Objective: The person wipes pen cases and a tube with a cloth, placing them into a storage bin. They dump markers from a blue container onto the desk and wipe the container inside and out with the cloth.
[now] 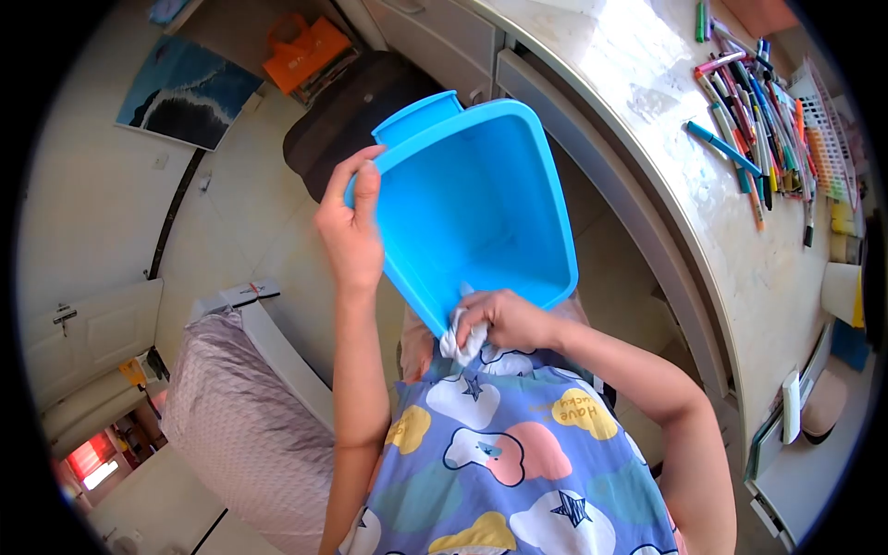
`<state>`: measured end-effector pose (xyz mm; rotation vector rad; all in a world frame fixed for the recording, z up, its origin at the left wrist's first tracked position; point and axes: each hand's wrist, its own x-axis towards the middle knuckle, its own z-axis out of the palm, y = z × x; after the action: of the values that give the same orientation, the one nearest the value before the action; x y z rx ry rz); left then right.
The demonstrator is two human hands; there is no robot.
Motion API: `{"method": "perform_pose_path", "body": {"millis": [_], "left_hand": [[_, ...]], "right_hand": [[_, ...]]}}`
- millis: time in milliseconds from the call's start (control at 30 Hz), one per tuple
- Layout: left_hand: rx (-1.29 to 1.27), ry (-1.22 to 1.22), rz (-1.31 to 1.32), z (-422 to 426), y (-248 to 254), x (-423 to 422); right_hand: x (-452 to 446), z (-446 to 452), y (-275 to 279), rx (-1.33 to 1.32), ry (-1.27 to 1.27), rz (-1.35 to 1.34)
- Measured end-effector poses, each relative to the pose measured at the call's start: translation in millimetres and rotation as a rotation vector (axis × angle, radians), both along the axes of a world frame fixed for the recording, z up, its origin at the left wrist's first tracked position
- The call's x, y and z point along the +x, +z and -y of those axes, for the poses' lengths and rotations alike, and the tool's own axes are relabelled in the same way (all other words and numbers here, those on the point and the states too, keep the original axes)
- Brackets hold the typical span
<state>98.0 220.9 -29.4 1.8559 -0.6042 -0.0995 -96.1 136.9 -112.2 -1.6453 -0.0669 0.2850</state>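
Note:
A blue plastic storage bin (462, 194) is tilted over my lap, its open side facing me. My left hand (354, 217) grips the bin's left rim near the upper corner, thumb on the near side and fingers partly hidden behind. At the lower rim, my right hand (504, 319) is closed on a crumpled white cloth (462, 339), pressed against the bin's edge. The inside of the bin shows only bare blue walls.
On the desk (647, 92) at right lie many loose marker pens (754, 120) beside a white mesh basket (823, 139). A dark chair (351, 111), an orange bag (305, 54) and a quilted bed (240, 416) stand around me.

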Motion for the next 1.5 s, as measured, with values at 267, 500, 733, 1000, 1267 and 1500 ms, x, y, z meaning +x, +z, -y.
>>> {"method": "perform_pose_path", "body": {"millis": [267, 500, 733, 1000, 1267, 1500], "left_hand": [[0.154, -0.086, 0.021, 22, 16, -9], [0.106, -0.117, 0.242, 31, 2, -17], [0.175, -0.134, 0.140, 36, 12, -20], [0.169, -0.139, 0.143, 46, 9, -17], [0.187, -0.090, 0.129, 48, 1, -11], [0.252, -0.079, 0.086, 40, 2, -7]], "right_hand": [[43, 77, 74, -1.446, -0.282, 0.734], [15, 97, 21, -1.933, 0.042, 0.331], [-43, 44, -17, -1.391, 0.114, 0.072], [-42, 88, 44, -0.586, 0.064, -0.567], [47, 49, -29, -1.127, -0.733, 0.220], [102, 27, -78, -1.029, -0.771, -0.001]]}}
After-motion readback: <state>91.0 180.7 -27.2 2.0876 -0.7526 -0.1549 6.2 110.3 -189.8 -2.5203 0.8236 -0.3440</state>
